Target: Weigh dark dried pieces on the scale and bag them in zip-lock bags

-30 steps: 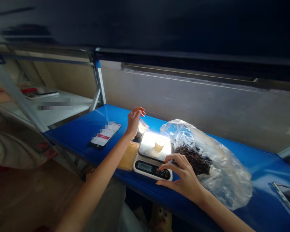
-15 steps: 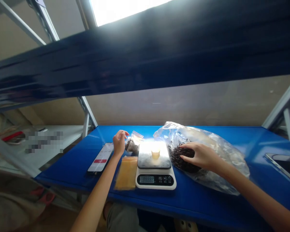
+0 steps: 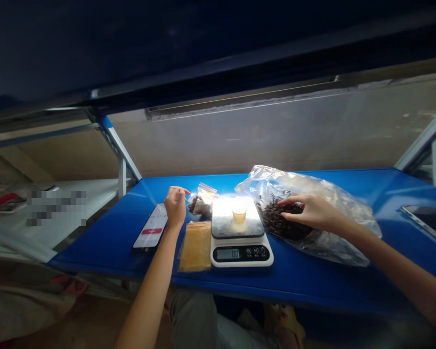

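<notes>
My right hand (image 3: 310, 212) is over a heap of dark bean-like pieces (image 3: 285, 225) in the mouth of a clear plastic bag (image 3: 343, 203). Its thumb and fingers are apart, with nothing visible between them. Left of the heap, a digital kitchen scale (image 3: 241, 254) reads 0.0 and carries a small yellowish cup (image 3: 239, 215). My left hand (image 3: 175, 206) is raised by the phone, fingers curled in, holding nothing I can see. Near it lie small zip bags with dark contents (image 3: 200, 206) and a stack of yellowish zip bags (image 3: 195, 246).
A phone (image 3: 152, 228) with a timer on its screen rests on the blue shelf (image 3: 105, 232). Another phone-like device (image 3: 427, 220) is at the right edge. A dark blue upper shelf (image 3: 203, 53) hangs overhead, and metal posts (image 3: 121, 150) stand at the sides.
My right hand has gone from the scale's buttons rightward to the dark heap. The display has changed from all segments to 0.0. My left hand has shifted left, toward the phone.
</notes>
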The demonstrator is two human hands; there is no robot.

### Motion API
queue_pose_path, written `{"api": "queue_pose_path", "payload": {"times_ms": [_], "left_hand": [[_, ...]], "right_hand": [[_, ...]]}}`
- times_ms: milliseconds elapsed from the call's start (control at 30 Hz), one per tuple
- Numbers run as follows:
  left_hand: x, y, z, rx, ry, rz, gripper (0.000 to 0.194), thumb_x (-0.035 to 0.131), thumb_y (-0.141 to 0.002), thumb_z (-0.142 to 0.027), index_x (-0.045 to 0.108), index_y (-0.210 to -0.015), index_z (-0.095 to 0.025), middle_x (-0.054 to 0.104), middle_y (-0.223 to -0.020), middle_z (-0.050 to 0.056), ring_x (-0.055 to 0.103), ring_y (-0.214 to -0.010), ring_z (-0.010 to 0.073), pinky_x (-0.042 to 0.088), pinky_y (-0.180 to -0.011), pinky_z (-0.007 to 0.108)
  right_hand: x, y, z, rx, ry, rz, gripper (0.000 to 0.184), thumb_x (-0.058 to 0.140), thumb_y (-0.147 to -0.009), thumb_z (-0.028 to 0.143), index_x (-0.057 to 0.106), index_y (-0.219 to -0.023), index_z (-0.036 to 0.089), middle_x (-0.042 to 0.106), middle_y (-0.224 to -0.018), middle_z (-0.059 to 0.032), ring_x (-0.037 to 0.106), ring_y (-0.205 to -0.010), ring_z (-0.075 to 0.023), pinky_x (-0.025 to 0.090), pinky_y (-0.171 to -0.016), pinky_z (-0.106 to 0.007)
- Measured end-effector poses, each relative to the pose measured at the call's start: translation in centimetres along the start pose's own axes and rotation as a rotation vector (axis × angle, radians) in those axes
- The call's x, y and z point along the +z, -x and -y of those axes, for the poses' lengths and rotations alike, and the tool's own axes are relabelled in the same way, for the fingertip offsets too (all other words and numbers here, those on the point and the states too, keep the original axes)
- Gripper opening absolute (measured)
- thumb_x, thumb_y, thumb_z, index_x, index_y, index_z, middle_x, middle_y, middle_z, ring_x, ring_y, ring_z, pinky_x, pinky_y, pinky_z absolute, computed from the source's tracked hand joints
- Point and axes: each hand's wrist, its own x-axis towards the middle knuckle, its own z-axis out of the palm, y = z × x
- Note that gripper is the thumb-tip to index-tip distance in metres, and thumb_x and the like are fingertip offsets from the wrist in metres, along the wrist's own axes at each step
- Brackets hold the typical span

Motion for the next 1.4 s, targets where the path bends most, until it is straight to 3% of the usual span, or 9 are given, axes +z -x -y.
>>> {"api": "queue_pose_path", "payload": {"times_ms": [167,467,667,800,900,1200,1400], "left_hand": [[0.0,-0.1,0.5,0.004,0.027,-0.002,0.034,0.033,-0.084,-0.029,0.058,-0.062,-0.021,0.059,-0.078,0.004,0.055,-0.068,0.0155,0.042,-0.060,0.027],[0.0,-0.2,0.5,0.008,0.024,-0.013,0.034,0.035,-0.085,-0.028,0.058,-0.062,-0.021,0.060,-0.077,0.004,0.055,-0.067,0.0154,0.042,-0.061,0.028],[0.0,-0.3,0.5,0.011,0.032,-0.038,0.034,0.035,-0.084,-0.029,0.059,-0.063,-0.020,0.058,-0.075,0.004,0.055,-0.068,0.0153,0.041,-0.061,0.027],[0.0,-0.2,0.3,-0.001,0.031,-0.042,0.034,0.035,-0.085,-0.029,0.059,-0.062,-0.020,0.059,-0.077,0.004,0.056,-0.067,0.0147,0.042,-0.060,0.027],[0.0,-0.2,0.2,-0.015,0.016,-0.038,0.034,0.035,-0.085,-0.029,0.059,-0.063,-0.020,0.060,-0.079,0.004,0.056,-0.068,0.0143,0.042,-0.060,0.027],[-0.1,-0.3,0.1,-0.050,0.014,-0.050,0.032,0.036,-0.085,-0.026,0.058,-0.064,-0.019,0.063,-0.082,0.004,0.058,-0.066,0.0137,0.043,-0.058,0.027],[0.0,-0.3,0.2,-0.044,0.027,-0.047,0.033,0.036,-0.086,-0.027,0.057,-0.063,-0.019,0.063,-0.083,0.004,0.056,-0.064,0.0118,0.041,-0.055,0.024]], "right_hand": [[0.2,-0.1,0.5,0.014,-0.026,-0.034,0.028,0.062,-0.071,0.039,0.075,-0.091,0.023,0.075,-0.092,-0.0043,0.069,-0.082,-0.0237,0.054,-0.066,-0.031],[-0.1,-0.2,0.6,0.068,-0.107,0.006,0.036,0.059,-0.077,0.052,0.075,-0.083,0.020,0.072,-0.070,-0.0042,0.066,-0.066,-0.0202,0.050,-0.059,-0.030],[-0.5,-0.3,0.2,0.031,-0.026,-0.075,0.046,0.064,-0.073,0.058,0.073,-0.100,0.021,0.073,-0.097,-0.0087,0.067,-0.087,-0.0260,0.053,-0.072,-0.035],[-1.7,0.0,-0.5,-0.030,-0.079,0.114,0.052,0.067,-0.070,0.058,0.071,-0.109,0.023,0.069,-0.115,-0.0090,0.061,-0.110,-0.0313,0.051,-0.090,-0.042],[-2.5,0.3,-0.8,-0.039,-0.115,0.258,0.053,0.068,-0.070,0.058,0.070,-0.111,0.024,0.066,-0.122,-0.0078,0.058,-0.116,-0.0305,0.046,-0.100,-0.043],[-1.9,0.1,-0.1,-0.071,-0.162,0.167,0.037,0.063,-0.076,0.055,0.073,-0.089,0.022,0.074,-0.092,-0.0053,0.066,-0.087,-0.0238,0.052,-0.077,-0.034],[-1.1,0.0,-0.2,-0.046,-0.199,0.117,0.037,0.058,-0.079,0.055,0.067,-0.089,0.020,0.073,-0.084,-0.0061,0.067,-0.079,-0.0214,0.050,-0.072,-0.033]]}}
